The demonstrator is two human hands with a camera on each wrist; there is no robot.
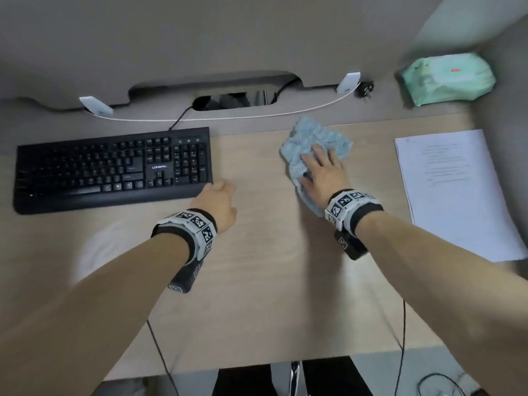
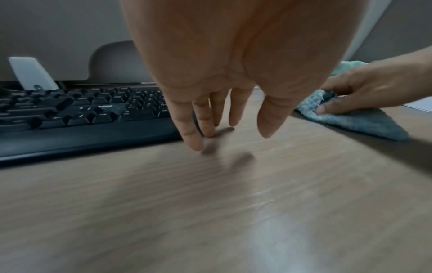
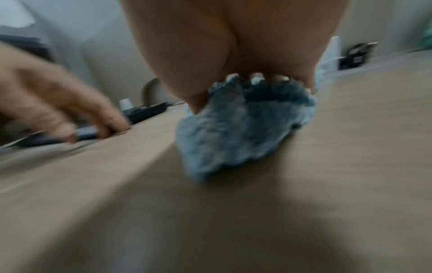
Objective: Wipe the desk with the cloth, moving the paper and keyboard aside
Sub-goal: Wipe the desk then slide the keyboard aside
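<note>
The blue-grey cloth (image 1: 311, 138) lies bunched on the wooden desk (image 1: 257, 267), right of centre. My right hand (image 1: 323, 170) presses down on it with spread fingers; the right wrist view shows the cloth (image 3: 233, 133) under the palm. The black keyboard (image 1: 114, 167) sits at the left. My left hand (image 1: 220, 198) is at its right front corner, empty. Its straight fingers (image 2: 205, 120) point down and touch the desk beside the keyboard (image 2: 81, 114). The printed paper (image 1: 451, 190) lies at the right edge, clear of both hands.
A green pack of wipes (image 1: 448, 78) sits at the back right. A white cable (image 1: 228, 117) runs along the back by a cable slot (image 1: 228, 101) and a black plug (image 1: 364, 88). A grey partition (image 1: 200, 32) closes the back. The desk's front edge (image 1: 257, 364) is near me.
</note>
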